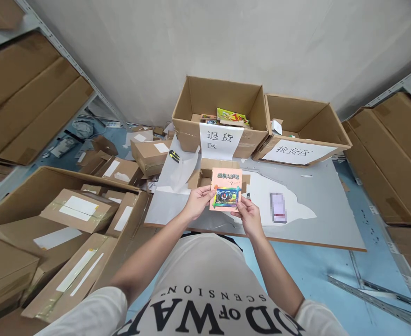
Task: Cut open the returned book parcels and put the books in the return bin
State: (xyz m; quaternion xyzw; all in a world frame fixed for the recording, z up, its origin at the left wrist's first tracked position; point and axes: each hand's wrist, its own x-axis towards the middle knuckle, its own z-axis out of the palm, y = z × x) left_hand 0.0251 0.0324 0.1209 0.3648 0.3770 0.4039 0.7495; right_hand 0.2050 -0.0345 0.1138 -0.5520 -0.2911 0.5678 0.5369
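Booklet (226, 189) above table (331, 219), small box (208, 170) behind, two cartons (219, 116) beyond.

Warehouse returns corner: stacked cartons (68, 219), metal shelving (51, 46) (labelled boxes (219, 116)).

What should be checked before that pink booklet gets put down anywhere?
1. Both hands on the pink booklet: ok, left hand and right hand each pinch an edge.
2. Cover facing up and readable: ok.
3. Box labelled 退货区 open: ok, booklets already inside.
4. Box labelled 换货区 open: ok.
5. Small opened carton behind the booklet emptied: cannot tell, inside hidden.
6. Bare table space nearby: ok.
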